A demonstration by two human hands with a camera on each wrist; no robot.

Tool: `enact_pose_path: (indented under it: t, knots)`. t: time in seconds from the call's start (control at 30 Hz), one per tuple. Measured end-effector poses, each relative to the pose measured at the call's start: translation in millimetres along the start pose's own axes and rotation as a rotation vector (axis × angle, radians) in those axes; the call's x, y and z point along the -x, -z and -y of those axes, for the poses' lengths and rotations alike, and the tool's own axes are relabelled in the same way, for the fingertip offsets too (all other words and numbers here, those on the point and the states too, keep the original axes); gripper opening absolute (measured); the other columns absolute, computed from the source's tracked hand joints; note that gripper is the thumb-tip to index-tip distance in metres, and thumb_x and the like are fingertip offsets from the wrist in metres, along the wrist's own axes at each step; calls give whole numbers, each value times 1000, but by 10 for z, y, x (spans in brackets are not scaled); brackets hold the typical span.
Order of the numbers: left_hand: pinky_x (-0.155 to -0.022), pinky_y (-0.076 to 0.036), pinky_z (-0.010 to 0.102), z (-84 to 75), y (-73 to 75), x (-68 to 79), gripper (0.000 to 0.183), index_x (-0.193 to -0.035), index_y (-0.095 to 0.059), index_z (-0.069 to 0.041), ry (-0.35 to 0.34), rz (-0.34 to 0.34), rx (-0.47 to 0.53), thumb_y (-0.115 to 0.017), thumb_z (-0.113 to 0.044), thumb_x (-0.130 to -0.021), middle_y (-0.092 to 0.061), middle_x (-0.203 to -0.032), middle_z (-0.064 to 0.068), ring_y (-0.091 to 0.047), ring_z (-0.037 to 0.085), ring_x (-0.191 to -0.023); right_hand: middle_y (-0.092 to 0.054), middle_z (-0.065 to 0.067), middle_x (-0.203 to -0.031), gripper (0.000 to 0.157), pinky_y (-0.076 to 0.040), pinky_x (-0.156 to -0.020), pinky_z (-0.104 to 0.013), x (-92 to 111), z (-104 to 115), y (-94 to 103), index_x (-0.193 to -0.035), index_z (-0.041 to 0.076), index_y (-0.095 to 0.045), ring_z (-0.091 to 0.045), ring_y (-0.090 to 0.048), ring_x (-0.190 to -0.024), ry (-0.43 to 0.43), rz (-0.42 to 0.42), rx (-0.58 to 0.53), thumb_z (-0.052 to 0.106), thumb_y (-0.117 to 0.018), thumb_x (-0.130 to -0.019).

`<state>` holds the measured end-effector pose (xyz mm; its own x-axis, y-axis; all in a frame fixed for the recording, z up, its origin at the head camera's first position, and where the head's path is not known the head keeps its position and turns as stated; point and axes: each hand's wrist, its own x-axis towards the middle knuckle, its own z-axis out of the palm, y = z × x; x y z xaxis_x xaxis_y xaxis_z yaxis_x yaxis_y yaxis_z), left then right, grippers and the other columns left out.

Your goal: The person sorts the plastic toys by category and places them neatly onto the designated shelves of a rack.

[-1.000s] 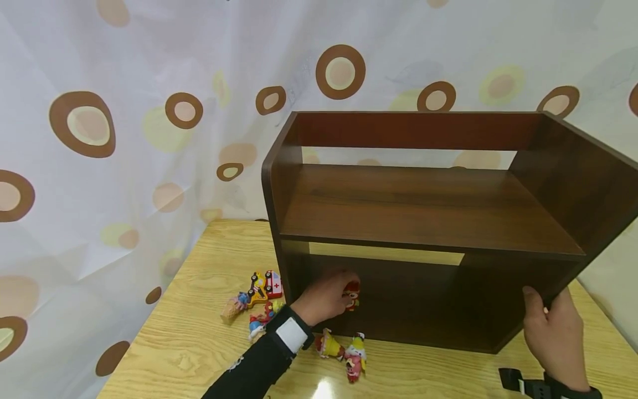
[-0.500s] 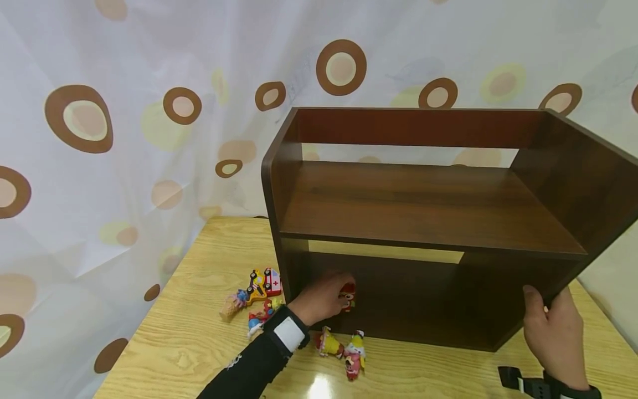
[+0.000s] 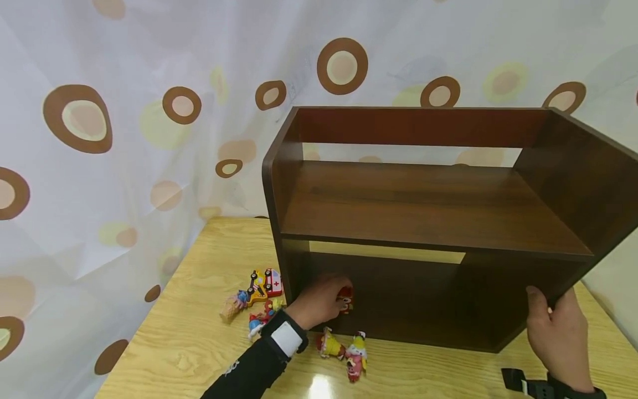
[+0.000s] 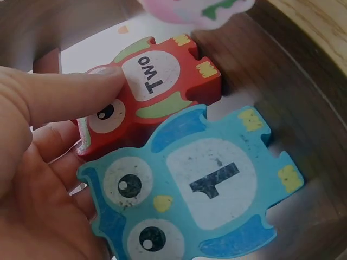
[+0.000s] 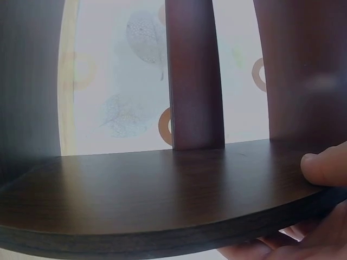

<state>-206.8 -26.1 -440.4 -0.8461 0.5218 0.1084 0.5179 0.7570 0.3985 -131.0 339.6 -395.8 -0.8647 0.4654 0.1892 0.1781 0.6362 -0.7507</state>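
Note:
A dark brown two-tier shelf [image 3: 423,205] stands on the wooden table. Inside its lower tier, my left hand [image 3: 319,303] pinches a red owl-shaped block [image 4: 192,84] marked "Two", thumb across its face. Close against that block in the left wrist view is a blue owl block [image 4: 222,184] with a number 1; my hand hides it in the head view. At the shelf's right side, my right hand [image 3: 558,338] grips the front edge of the side panel [image 5: 146,211], thumb on the inner face and fingers curled round outside.
Left of the shelf lie a yellow toy vehicle [image 3: 257,286], a toy ambulance [image 3: 273,282] and an ice-cream-cone toy [image 3: 232,307]. Small figurines, one yellow [image 3: 330,344] and one pink [image 3: 354,366], lie before the shelf's front edge. A patterned curtain [image 3: 149,166] hangs behind.
My left hand has shifted slightly to the left inside the lower tier with the red owl block. My right hand keeps its grip on the side panel.

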Motion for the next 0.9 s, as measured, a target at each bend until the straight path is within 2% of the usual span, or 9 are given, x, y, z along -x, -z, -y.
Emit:
enact_pose_path:
  t: [0.2,0.6,0.73,0.9]
  knots:
    - [-95,-52,35,12,35,1,30,-120,-65,-11,-19,3,-36,-70,-16,-91,-68,-117,5,-60,20,-108,-36,-34,-150,51,-36,-98,-72,-15,17,-8,-152,1,-24,-57,-40,-133,-9,-5,-11,23,-31,-107]
    - [-95,-52,36,11,79,14,32,-121,-65,-12,1,20,-53,-72,-17,-90,-68,-117,5,-59,21,-108,-37,-33,-150,51,-37,-98,-71,-31,26,-26,-152,2,-24,-56,-41,-132,-12,0,-19,24,-30,-107]
    - [-97,-52,36,-7,71,62,43,-128,-62,-12,-36,-10,-133,-75,-20,-88,-65,-124,5,-58,23,-115,-39,-35,-147,51,-36,-97,-69,-15,4,-18,-150,0,-27,-57,-41,-129,-14,2,-12,25,-32,-106]
    - [-104,-50,40,-109,169,193,49,-134,-58,-11,-103,-112,-216,-73,-23,-89,-61,-132,7,-57,26,-126,-41,-35,-145,51,-35,-98,-67,-9,-25,-3,-148,-2,-29,-55,-41,-129,-42,3,-8,27,-32,-106]
